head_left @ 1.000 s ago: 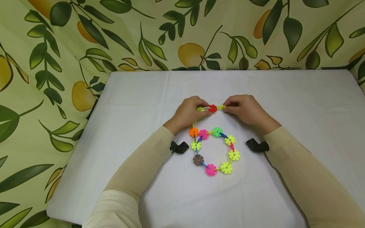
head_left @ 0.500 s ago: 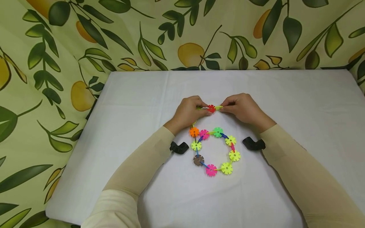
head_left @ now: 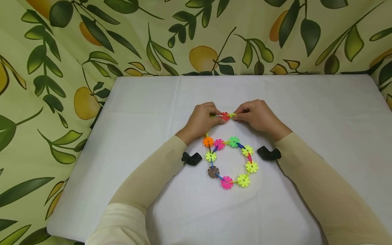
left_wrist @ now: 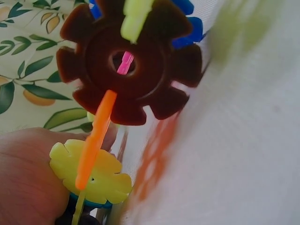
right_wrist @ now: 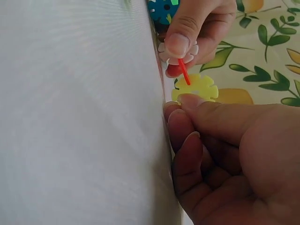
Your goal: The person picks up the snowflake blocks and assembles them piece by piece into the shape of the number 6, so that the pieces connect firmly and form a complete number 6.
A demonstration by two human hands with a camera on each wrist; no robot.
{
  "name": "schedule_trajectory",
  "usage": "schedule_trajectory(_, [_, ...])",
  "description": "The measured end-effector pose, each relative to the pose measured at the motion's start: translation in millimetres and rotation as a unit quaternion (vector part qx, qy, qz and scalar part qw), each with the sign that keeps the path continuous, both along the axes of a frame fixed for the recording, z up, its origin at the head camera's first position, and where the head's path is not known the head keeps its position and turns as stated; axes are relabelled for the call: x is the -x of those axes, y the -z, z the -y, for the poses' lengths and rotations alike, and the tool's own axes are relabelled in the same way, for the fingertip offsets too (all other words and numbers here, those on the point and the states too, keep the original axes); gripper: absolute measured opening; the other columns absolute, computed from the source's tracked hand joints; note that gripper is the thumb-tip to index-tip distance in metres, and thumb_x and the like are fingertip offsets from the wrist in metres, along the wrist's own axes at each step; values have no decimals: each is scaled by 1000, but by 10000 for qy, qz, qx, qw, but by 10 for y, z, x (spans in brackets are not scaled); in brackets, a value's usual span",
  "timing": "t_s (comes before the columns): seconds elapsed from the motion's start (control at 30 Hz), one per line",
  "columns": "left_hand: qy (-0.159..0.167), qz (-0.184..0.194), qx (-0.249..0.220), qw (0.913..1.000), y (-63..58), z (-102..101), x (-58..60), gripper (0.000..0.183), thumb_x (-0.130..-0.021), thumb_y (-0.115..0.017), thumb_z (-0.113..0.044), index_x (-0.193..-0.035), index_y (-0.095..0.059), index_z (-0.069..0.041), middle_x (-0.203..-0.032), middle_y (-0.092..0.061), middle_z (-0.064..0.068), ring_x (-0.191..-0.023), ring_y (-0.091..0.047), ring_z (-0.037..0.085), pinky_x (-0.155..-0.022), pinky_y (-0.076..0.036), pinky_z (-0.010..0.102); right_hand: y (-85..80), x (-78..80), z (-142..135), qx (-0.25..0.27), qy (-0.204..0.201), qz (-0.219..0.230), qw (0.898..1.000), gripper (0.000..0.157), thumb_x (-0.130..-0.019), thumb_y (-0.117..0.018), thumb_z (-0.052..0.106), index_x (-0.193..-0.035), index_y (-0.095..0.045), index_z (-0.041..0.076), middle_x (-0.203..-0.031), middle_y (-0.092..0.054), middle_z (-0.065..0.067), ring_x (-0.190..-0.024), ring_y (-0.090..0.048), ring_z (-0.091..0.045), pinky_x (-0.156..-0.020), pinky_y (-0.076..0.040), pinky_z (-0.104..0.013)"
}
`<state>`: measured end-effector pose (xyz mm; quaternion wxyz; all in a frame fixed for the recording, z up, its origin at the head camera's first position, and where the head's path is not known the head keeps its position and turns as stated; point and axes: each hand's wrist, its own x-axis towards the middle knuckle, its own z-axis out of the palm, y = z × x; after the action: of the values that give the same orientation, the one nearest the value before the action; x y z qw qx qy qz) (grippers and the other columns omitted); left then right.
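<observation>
Notched plastic snowflake discs are linked into a chain, with a ring (head_left: 227, 182) of several colours lying on the table. My left hand (head_left: 200, 118), beyond the ring, pinches a white disc (right_wrist: 191, 55) between thumb and fingers. A red disc (head_left: 225, 116), edge-on in the right wrist view, is slotted to the white one. It meets a yellow disc (right_wrist: 201, 86), whose near edge my right hand (head_left: 257, 115) pinches. In the left wrist view a dark brown disc (left_wrist: 164, 61), an orange disc (left_wrist: 96, 140) and another yellow disc (left_wrist: 112, 173) hang together in front of the left hand.
A white cloth covers the table (head_left: 137, 98). Black wrist-worn pieces (head_left: 192, 158) flank the ring, one by each forearm. Behind and to the left hangs a leaf-and-fruit patterned curtain (head_left: 171, 34).
My right hand has shifted slightly left with the yellow disc, and the red disc has moved a little left too. My left hand and the ring stay nearly in place.
</observation>
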<state>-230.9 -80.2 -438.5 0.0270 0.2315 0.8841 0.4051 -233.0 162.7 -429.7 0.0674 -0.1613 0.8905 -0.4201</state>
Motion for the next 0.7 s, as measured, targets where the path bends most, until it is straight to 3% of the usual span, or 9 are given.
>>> schedule_trajectory(0.1, [27,177,36,9998,-30,12,5,21,-97,-87,-21,-108,-85,-3,-96,-68,-1,-93,-62,15,-82,-50,25,-12,-19,14,-11,-3,56,10000,7,-100,-82,8,-93,-83,5,-92,-76,-7,-92,-62,-27,-79,-47,-37])
schedule_trajectory(0.17, [-39,479,24,9988,-55,41,14,27,-102,-82,-30,-115,-85,-7,-102,-70,-3,-97,-62,15,-85,-51,27,-14,-39,9,-37,6,128,9999,8,-101,-81,11,-96,-82,6,-93,-75,-7,-93,-60,-27,-80,-46,-40])
schedule_trajectory(0.33, [-767,1421,-509,9856,-99,209,64,45,-112,-59,-52,-124,-81,-16,-113,-75,-7,-107,-64,15,-97,-51,35,5,-92,-45,-134,70,319,9994,13,-105,-78,17,-111,-79,5,-99,-72,-9,-96,-59,-28,-83,-48,-40])
schedule_trajectory(0.4, [-999,1632,-729,9788,-110,279,82,44,-114,-57,-50,-119,-81,-14,-112,-75,-5,-105,-65,18,-98,-51,38,-4,-111,-77,-168,165,418,9988,18,-105,-77,18,-118,-75,5,-102,-71,-11,-97,-59,-28,-84,-48,-40])
schedule_trajectory(0.5, [-950,1786,-663,9771,-123,356,90,39,-113,-60,-46,-112,-81,-13,-108,-74,-2,-100,-65,21,-93,-50,39,-44,-158,-136,-240,225,611,9976,21,-106,-76,21,-119,-69,6,-102,-67,-11,-95,-58,-28,-80,-48,-38])
schedule_trajectory(0.57, [-774,1840,-528,9784,-137,381,90,37,-112,-62,-46,-110,-81,-14,-107,-73,1,-99,-64,23,-91,-50,39,-85,-218,-175,-289,-1,757,9967,22,-105,-77,23,-113,-67,6,-99,-65,-10,-91,-57,-28,-76,-48,-36])
schedule_trajectory(0.7, [-575,1758,-247,9824,-163,394,84,35,-111,-63,-48,-112,-81,-18,-104,-71,3,-99,-62,23,-88,-49,39,-156,-384,-213,-299,-1122,1096,9872,26,-100,-84,26,-109,-68,8,-90,-64,-5,-85,-58,-25,-73,-48,-34])
